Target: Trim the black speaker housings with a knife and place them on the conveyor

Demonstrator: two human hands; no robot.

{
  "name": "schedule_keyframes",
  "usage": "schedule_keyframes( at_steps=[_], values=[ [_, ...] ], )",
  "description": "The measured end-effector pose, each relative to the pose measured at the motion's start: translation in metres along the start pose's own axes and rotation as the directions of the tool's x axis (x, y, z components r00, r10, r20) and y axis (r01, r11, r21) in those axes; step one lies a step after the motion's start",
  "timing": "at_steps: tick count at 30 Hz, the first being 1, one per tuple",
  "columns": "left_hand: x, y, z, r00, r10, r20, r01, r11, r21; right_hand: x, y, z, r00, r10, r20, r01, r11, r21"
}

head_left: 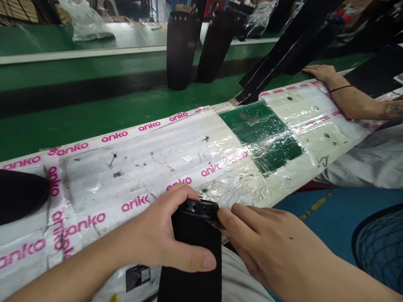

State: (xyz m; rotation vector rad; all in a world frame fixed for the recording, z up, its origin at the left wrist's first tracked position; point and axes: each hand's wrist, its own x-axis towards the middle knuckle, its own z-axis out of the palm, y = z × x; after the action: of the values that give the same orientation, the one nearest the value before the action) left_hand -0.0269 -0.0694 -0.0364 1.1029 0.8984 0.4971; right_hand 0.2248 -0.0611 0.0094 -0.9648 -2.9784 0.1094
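Observation:
My left hand [176, 235] is wrapped round the upper end of a black tube-shaped piece [192, 281], its thumb lying across the front. A glossy rim with a row of small round holes tops the piece, whose lower part runs out of view. My right hand [261, 239] is closed at the right side of that rim, its fingertips pressed together there. A thin, shiny edge shows under those fingertips, too little of it to name. Both hands are over the near edge of the table, above my lap.
The table [138, 157] is covered with taped plastic sheeting printed "anko". Beyond it, a green conveyor belt [103, 109] carries two similar black tubes [180, 54]. A dark upright post [270, 58] leans at the table's far edge. A co-worker's arm [352, 94] rests at right.

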Motion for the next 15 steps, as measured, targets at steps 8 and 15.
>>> schedule_keyframes(
  at_steps=[8,15],
  values=[
    [0.0007,-0.0029,0.0003,0.997,0.068,-0.024,-0.066,0.995,0.076,0.001,-0.0054,-0.0008,0.999,0.049,0.002,-0.049,0.997,-0.063],
    [0.0005,-0.0009,0.003,1.0,0.014,-0.015,-0.012,0.996,0.088,0.0054,-0.0024,-0.0016,0.994,0.055,0.099,-0.048,0.996,-0.071]
  ],
)
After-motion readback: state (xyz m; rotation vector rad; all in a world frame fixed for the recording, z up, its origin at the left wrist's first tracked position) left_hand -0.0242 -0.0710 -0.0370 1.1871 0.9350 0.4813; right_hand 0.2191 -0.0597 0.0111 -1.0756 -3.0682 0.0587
